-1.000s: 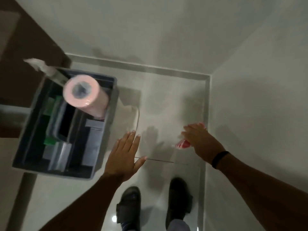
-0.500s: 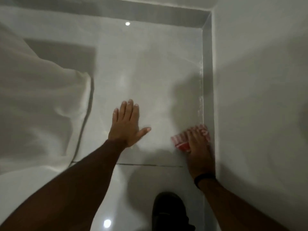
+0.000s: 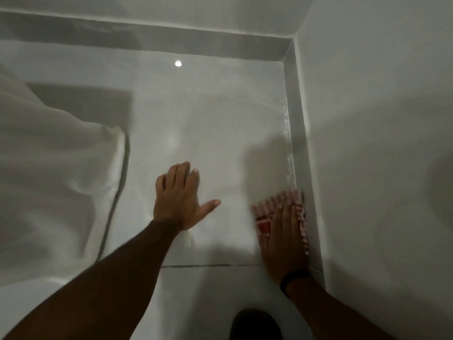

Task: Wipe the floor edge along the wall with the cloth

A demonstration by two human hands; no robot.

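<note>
Right hand (image 3: 285,238): flat, palm down, fingers together and stretched out, pressing the cloth onto the floor at the right edge
Cloth (image 3: 279,204): red and white striped, spread on the floor under the right hand, its right side touching the grey skirting strip; its far end shows beyond the fingertips
Left hand (image 3: 180,197): open and holding nothing, palm on the floor tile, thumb splayed to the right, fingers slightly curled; well apart from the cloth, to its left
Skirting strip (image 3: 297,143): grey band at the foot of the right wall, meeting another band at the far corner
Right wall (image 3: 380,143): plain, pale
Floor (image 3: 208,123): glossy pale tile with a lamp reflection far off; a grout line crosses near the wrists
Wristband (image 3: 294,278): dark, on the right wrist
White fabric (image 3: 56,180): draped at the left, blurred
Shoe (image 3: 256,325): dark, at the near edge
</note>
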